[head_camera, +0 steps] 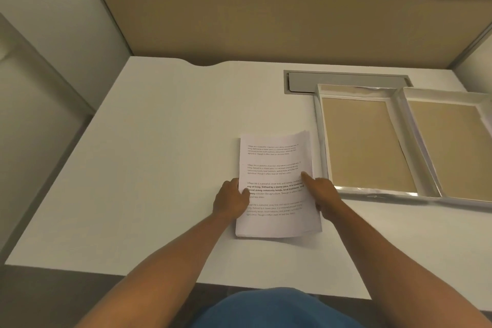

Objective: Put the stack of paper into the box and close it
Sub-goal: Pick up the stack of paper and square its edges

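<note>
A stack of printed white paper (277,168) lies on the white desk (159,154), slightly lifted at its sides. My left hand (230,201) grips the stack's left edge, thumb on the top sheet. My right hand (320,193) holds the right edge, with the thumb on top and the fingers under the stack. To the right, an open white box (323,141) with a tan inner floor lies flat. Its lid (450,149), also tan inside, lies open beside it on the right, partly cut off by the frame.
A grey cable hatch (343,80) is set into the desk just behind the box. A tan partition panel (266,8) closes off the back. The desk's front edge runs close to my body.
</note>
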A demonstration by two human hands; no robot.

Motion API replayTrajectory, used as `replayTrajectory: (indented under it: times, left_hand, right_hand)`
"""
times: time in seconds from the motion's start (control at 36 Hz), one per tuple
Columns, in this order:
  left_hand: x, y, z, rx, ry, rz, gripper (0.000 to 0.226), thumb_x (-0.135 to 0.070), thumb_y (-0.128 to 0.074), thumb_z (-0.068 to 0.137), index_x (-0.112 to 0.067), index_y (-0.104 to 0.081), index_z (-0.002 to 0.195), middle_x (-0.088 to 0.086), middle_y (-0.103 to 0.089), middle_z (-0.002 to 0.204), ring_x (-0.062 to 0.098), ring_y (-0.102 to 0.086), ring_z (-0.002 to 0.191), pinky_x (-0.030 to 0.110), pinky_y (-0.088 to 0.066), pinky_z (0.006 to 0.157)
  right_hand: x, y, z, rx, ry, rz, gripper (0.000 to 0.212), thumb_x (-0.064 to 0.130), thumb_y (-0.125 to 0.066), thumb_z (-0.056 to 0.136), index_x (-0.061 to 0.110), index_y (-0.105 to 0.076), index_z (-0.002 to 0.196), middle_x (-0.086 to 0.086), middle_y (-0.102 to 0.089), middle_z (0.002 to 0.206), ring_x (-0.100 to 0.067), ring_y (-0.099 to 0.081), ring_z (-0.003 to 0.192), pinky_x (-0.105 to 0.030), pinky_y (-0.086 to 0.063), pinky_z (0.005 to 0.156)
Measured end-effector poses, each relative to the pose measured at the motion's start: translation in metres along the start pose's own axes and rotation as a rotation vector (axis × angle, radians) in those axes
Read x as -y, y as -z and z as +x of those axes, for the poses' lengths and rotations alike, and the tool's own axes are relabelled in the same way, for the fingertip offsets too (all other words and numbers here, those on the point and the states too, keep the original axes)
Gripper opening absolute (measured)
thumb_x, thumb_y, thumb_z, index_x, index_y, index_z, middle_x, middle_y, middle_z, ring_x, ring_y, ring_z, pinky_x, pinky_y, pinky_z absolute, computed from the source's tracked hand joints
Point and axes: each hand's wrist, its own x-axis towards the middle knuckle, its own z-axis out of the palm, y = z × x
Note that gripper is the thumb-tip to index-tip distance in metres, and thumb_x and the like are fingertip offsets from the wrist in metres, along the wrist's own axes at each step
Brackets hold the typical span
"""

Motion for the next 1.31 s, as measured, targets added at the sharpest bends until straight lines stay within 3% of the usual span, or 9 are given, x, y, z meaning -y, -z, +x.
replayTrajectory:
  times: [0.33, 0.39, 0.47, 0.58, 0.67, 0.78, 0.92, 1.14, 1.31]
  left_hand:
    - [0.000, 0.002, -0.002, 0.029, -0.015, -0.020, 0.038, -0.047, -0.050, 0.093, -0.016, -0.060, 0.114, 0.008, -0.062, 0.112, 0.024, -0.063, 0.096, 0.042, -0.054, 0.088]
    - [-0.004, 0.005, -0.004, -0.005, 0.003, -0.238, 0.046, -0.054, -0.056, 0.090, -0.016, -0.058, 0.116, 0.006, -0.062, 0.116, 0.020, -0.063, 0.099, 0.043, -0.055, 0.089]
    - [-0.023, 0.017, -0.008, -0.047, 0.083, -0.717, 0.087, -0.055, -0.065, 0.085, -0.021, -0.024, 0.154, 0.008, -0.035, 0.156, 0.023, -0.041, 0.140, 0.038, -0.038, 0.109]
    - [-0.038, 0.038, 0.002, 0.115, 0.120, -1.117, 0.107, -0.055, -0.077, 0.070, -0.021, -0.023, 0.156, 0.008, -0.046, 0.151, 0.026, -0.055, 0.129, 0.045, -0.045, 0.106]
    - [-0.050, 0.058, 0.005, 0.198, 0.041, -1.192, 0.059, -0.038, -0.075, 0.081, -0.011, -0.059, 0.131, 0.013, -0.070, 0.123, 0.031, -0.069, 0.109, 0.046, -0.057, 0.090]
    - [-0.070, 0.078, 0.003, 0.089, -0.117, -1.162, 0.023, -0.025, -0.068, 0.091, -0.014, -0.068, 0.111, 0.010, -0.074, 0.112, 0.027, -0.073, 0.101, 0.042, -0.060, 0.085]
    - [-0.071, 0.083, -0.018, 0.004, -0.255, -1.142, 0.022, -0.027, -0.066, 0.091, -0.015, -0.068, 0.109, 0.009, -0.075, 0.111, 0.027, -0.072, 0.102, 0.040, -0.060, 0.085]
    - [-0.048, 0.046, -0.041, -0.032, -0.170, -1.012, 0.031, -0.024, -0.070, 0.089, -0.017, -0.064, 0.118, -0.004, -0.075, 0.106, 0.017, -0.072, 0.095, 0.030, -0.061, 0.076]
    - [-0.054, 0.051, -0.040, -0.099, -0.226, -0.995, 0.019, -0.020, -0.068, 0.091, -0.027, -0.066, 0.108, -0.008, -0.074, 0.104, 0.014, -0.071, 0.098, 0.030, -0.060, 0.082]
  right_hand:
    - [-0.001, 0.010, -0.002, 0.109, 0.186, -0.035, 0.032, 0.024, -0.054, 0.097, 0.012, -0.053, 0.127, -0.010, -0.068, 0.117, -0.031, -0.068, 0.100, -0.052, -0.057, 0.088]
    - [-0.003, 0.016, -0.008, 0.160, 0.248, 0.040, 0.032, 0.024, -0.057, 0.097, 0.014, -0.054, 0.127, -0.011, -0.069, 0.116, -0.032, -0.071, 0.098, -0.056, -0.056, 0.087]
    - [-0.001, 0.027, -0.019, 0.239, 0.339, 0.117, 0.033, 0.025, -0.059, 0.095, 0.016, -0.055, 0.127, -0.013, -0.071, 0.116, -0.033, -0.073, 0.097, -0.056, -0.057, 0.085]
    - [0.007, 0.037, -0.029, 0.294, 0.454, 0.173, 0.033, 0.022, -0.058, 0.096, 0.014, -0.054, 0.128, -0.016, -0.069, 0.118, -0.038, -0.070, 0.101, -0.056, -0.056, 0.085]
    - [0.018, 0.040, -0.033, 0.279, 0.528, 0.169, 0.035, 0.022, -0.057, 0.097, 0.015, -0.052, 0.131, -0.015, -0.067, 0.122, -0.037, -0.069, 0.105, -0.055, -0.056, 0.086]
    - [0.034, 0.037, -0.034, 0.218, 0.626, 0.073, 0.037, 0.026, -0.055, 0.098, 0.018, -0.050, 0.133, -0.008, -0.066, 0.124, -0.028, -0.069, 0.106, -0.051, -0.057, 0.088]
    - [0.032, 0.024, -0.037, 0.122, 0.715, 0.076, 0.046, 0.038, -0.052, 0.094, 0.022, -0.048, 0.136, -0.005, -0.064, 0.124, -0.025, -0.066, 0.108, -0.046, -0.058, 0.088]
    - [-0.011, -0.011, -0.039, 0.004, 0.713, 0.216, 0.024, 0.018, -0.043, 0.103, 0.023, -0.049, 0.125, 0.003, -0.063, 0.111, 0.002, -0.063, 0.097, -0.018, -0.054, 0.075]
    - [-0.006, -0.009, -0.039, -0.051, 0.716, 0.263, 0.032, 0.017, -0.045, 0.102, 0.015, -0.047, 0.135, 0.003, -0.063, 0.115, -0.001, -0.064, 0.100, -0.015, -0.054, 0.075]
